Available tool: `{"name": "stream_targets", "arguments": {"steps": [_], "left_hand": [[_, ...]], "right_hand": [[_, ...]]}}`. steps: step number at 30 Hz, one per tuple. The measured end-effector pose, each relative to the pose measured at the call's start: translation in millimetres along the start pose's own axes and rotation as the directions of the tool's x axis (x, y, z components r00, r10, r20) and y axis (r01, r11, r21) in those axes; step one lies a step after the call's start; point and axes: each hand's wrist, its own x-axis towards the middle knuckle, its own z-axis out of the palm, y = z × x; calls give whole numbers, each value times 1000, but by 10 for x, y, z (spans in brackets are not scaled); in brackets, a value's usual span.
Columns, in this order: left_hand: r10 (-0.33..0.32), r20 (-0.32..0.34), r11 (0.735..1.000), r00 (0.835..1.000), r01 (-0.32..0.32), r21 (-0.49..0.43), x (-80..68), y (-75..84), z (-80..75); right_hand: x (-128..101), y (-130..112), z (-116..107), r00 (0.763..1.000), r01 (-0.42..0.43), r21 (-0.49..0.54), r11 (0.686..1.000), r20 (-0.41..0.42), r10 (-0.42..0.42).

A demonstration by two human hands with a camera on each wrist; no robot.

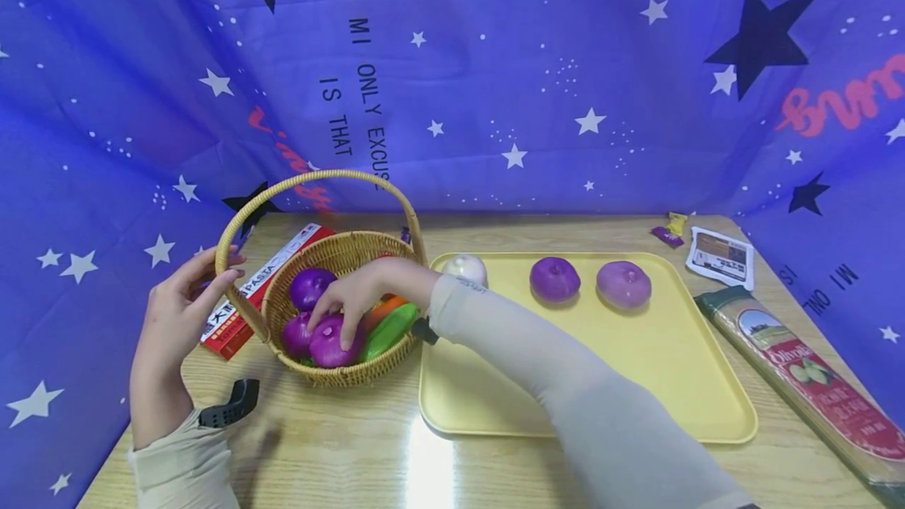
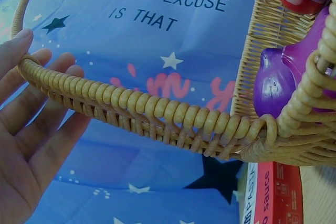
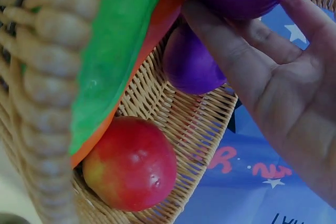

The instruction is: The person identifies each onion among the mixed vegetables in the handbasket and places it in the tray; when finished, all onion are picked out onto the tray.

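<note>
A wicker basket stands left of centre, its tall handle arching over it. My left hand holds the handle's left side, the thumb in front and fingers behind. Inside the basket my right hand grips a purple onion between thumb and fingers. Two more purple onions lie beside it. A long green vegetable and an orange one rest at the basket's right side. In the right wrist view a round red fruit sits at the basket wall.
Right of the basket lies a yellow tray bearing a white onion and two purple onions. Behind the basket is a red pasta box. A spaghetti bag, a white packet and small wrapped sweets lie at the right.
</note>
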Motion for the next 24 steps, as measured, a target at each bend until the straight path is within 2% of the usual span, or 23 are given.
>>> {"name": "stream_targets", "arguments": {"steps": [5,10,16,24], "left_hand": [[1,1,1000,1000,-1,-2,-16,11,-3],[12,-9,1000,1000,-12,-1,-14,16,3],[8,-8,1000,1000,-8,-10,-2,6,4],[-8,-1,1000,1000,8,-6,2,4,-4]], "right_hand": [[-3,-61,13,999,-38,-71,997,26,39],[-13,-96,0,998,-61,-66,996,28,63],[-34,-60,-25,999,-31,-46,998,7,31],[-146,68,-33,996,41,-14,999,-76,-42]]}}
